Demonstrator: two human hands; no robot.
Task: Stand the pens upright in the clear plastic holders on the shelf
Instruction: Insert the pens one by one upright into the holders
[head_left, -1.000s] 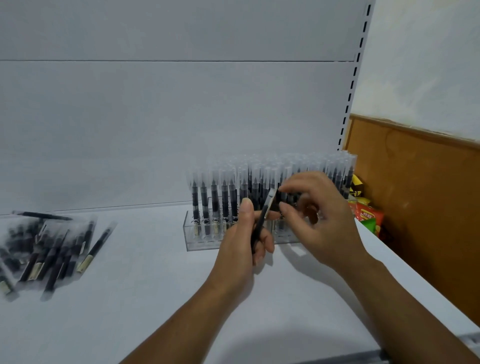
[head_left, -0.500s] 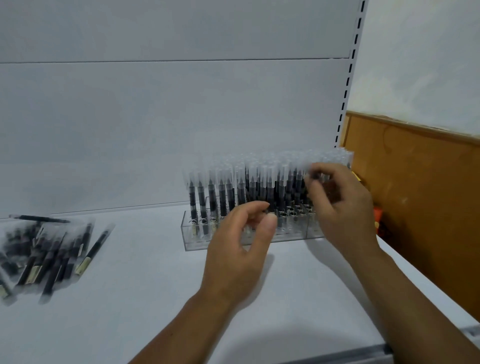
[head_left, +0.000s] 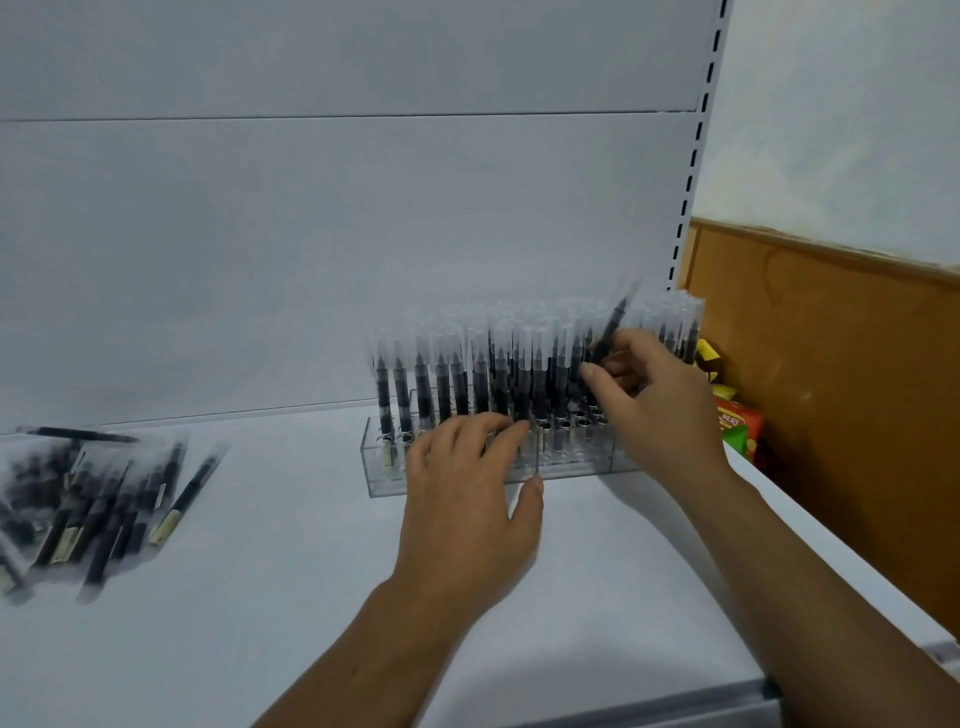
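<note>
Now, head view only. A second ago both hands shared one pen (head_left: 613, 325) just before the clear holder (head_left: 382, 475). Since then the left hand (head_left: 467, 504) has let go and dropped: grip released, fingers laid fairly straight against the holder's near wall, thumb beside its lower edge. The right hand (head_left: 662, 410) has carried the pen right and farther back. Its grip is closed on the lower barrel, and the pen is tilted, cap end up, above the standing pens (head_left: 498, 374) toward the right part of the block. Likely meaning: handover done, insertion under way, left hand steadying the holder. The pen is not yet seated.

Materials: the holder is clear hard plastic, box-shaped, with rows of round holes, some showing metal-looking rings. The pens are slim dark barrels under frosted translucent caps, packed close and upright. Loose pens (head_left: 98, 504) in clear sleeves lie heaped far left on the shelf (head_left: 291, 597), a flat matte white sheet. Bright crinkled snack packets (head_left: 737, 423) sit beyond its right edge.
</note>
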